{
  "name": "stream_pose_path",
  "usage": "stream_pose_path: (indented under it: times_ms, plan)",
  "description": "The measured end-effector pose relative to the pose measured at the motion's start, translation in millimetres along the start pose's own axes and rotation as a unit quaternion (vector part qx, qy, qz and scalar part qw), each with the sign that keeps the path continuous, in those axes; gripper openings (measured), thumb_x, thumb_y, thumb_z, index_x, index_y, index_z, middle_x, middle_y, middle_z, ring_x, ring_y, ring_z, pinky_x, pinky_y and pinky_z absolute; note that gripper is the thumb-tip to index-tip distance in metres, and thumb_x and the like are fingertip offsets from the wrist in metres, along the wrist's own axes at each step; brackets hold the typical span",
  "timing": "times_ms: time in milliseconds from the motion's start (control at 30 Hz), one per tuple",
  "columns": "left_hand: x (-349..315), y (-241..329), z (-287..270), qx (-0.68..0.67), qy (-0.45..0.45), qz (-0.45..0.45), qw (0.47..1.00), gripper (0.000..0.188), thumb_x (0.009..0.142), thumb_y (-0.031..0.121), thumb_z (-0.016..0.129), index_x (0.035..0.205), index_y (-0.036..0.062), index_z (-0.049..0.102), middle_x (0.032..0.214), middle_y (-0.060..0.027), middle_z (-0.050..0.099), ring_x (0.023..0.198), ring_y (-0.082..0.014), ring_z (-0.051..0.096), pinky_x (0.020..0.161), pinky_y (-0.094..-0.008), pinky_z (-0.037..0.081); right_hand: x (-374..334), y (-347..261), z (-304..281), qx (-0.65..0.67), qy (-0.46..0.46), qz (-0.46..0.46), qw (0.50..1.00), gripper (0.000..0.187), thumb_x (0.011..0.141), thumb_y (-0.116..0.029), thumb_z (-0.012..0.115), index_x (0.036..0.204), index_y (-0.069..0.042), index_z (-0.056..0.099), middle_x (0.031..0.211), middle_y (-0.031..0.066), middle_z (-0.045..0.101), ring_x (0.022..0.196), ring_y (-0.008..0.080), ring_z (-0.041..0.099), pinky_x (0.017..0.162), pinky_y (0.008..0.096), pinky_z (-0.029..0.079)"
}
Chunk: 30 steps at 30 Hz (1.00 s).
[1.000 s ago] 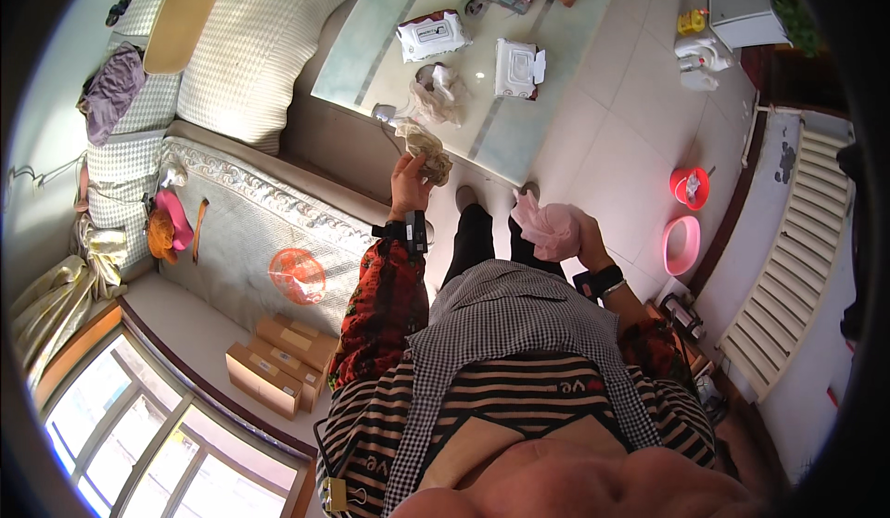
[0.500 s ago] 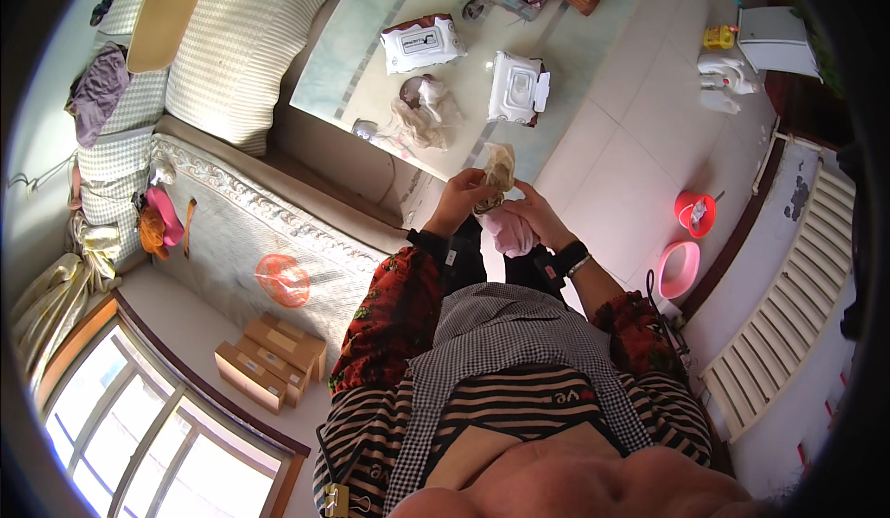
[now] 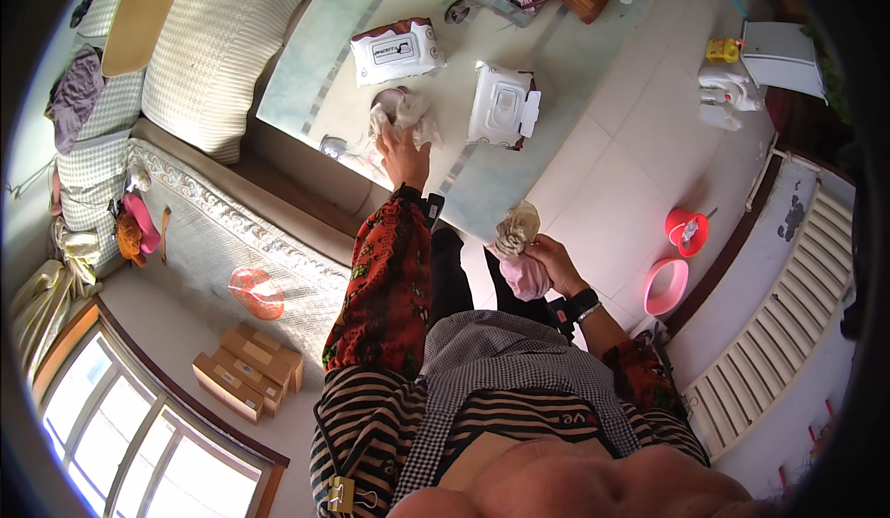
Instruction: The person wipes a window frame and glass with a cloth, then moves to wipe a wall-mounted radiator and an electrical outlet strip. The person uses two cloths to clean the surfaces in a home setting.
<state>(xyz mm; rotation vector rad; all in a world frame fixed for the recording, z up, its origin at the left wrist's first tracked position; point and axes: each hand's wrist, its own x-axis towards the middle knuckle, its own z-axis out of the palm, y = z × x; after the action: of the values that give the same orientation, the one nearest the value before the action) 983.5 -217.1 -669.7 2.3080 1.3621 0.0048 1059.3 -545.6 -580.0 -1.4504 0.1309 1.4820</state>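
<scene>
My left hand is stretched out over the table, its fingers apart at the near edge of a crumpled pile of thin beige, see-through material. Whether the fingertips touch the pile is hard to make out. Part of a dark round thing shows at the pile's far side. Close to my lap, my right hand is closed around a bundle of pink cloth. Gathered beige sheer fabric tops that bundle and sticks up beyond my fingers.
Two white wipes packs, one at the left and one at the right, lie beyond the pile on the table. A small glass stands near its left edge. On the floor are a red bucket and a pink basin.
My left hand has let go of the bundle and moved forward and left to the crumpled pile. My right hand keeps the bundle, now slightly lower and farther right.
</scene>
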Motion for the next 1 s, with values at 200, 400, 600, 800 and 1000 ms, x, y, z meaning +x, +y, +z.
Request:
stream_pose_path:
  times_ms: [200, 400, 600, 800, 1000]
  plan:
    - [-28, -26, 19, -0.011, 0.02, 0.061, 0.998, 0.014, 0.086, 0.012, 0.059, 0.098, 0.0056, 0.062, 0.115, -0.0159, 0.06, 0.107, -0.0417, 0.054, 0.088, -0.0512, 0.05, -6, 6, -14, 0.027, 0.006, 0.02, 0.999, 0.031, 0.097, -0.016, 0.06, 0.121, 0.004, 0.062, 0.108, 0.0096, 0.07, 0.097, 0.0161, 0.067, 0.089, 0.0301, 0.054]
    - [-96, -53, 29, -0.261, -0.021, -0.058, 0.963, 0.028, 0.083, -0.002, 0.054, 0.109, 0.0032, 0.062, 0.094, -0.0139, 0.063, 0.089, -0.0316, 0.061, 0.08, -0.0401, 0.05, -10, -10, -11, 0.043, -0.01, -0.029, 0.999, 0.029, 0.098, -0.015, 0.058, 0.12, 0.005, 0.061, 0.109, 0.0089, 0.069, 0.099, 0.0145, 0.065, 0.091, 0.0287, 0.053]
    - [-153, -60, 11, -0.57, -0.165, -0.223, 0.773, 0.029, 0.093, -0.003, 0.046, 0.112, -0.0006, 0.068, 0.091, -0.0057, 0.068, 0.075, -0.0123, 0.064, 0.062, -0.0247, 0.052, -17, -44, -14, -0.021, -0.034, -0.11, 0.993, 0.025, 0.1, -0.011, 0.058, 0.12, 0.003, 0.062, 0.109, 0.0055, 0.069, 0.102, 0.0124, 0.064, 0.092, 0.0274, 0.051]
    - [-185, -20, -48, -0.613, -0.225, -0.215, 0.726, 0.027, 0.095, 0.006, 0.047, 0.111, -0.0028, 0.067, 0.085, -0.009, 0.069, 0.068, -0.0149, 0.066, 0.058, -0.0263, 0.053, -38, -79, -19, -0.066, -0.029, -0.183, 0.98, 0.026, 0.098, -0.012, 0.061, 0.12, 0.002, 0.063, 0.111, 0.0056, 0.069, 0.102, 0.0124, 0.064, 0.094, 0.027, 0.051]
    - [-204, 1, -94, -0.381, -0.198, 0.206, 0.879, 0.024, 0.078, 0.01, 0.069, 0.1, 0.0015, 0.069, 0.094, -0.0143, 0.069, 0.085, -0.0328, 0.068, 0.074, -0.038, 0.055, -62, -79, -23, -0.03, -0.021, -0.201, 0.979, 0.025, 0.097, -0.013, 0.061, 0.118, 0.001, 0.064, 0.108, 0.0044, 0.07, 0.1, 0.0114, 0.064, 0.092, 0.0267, 0.051]
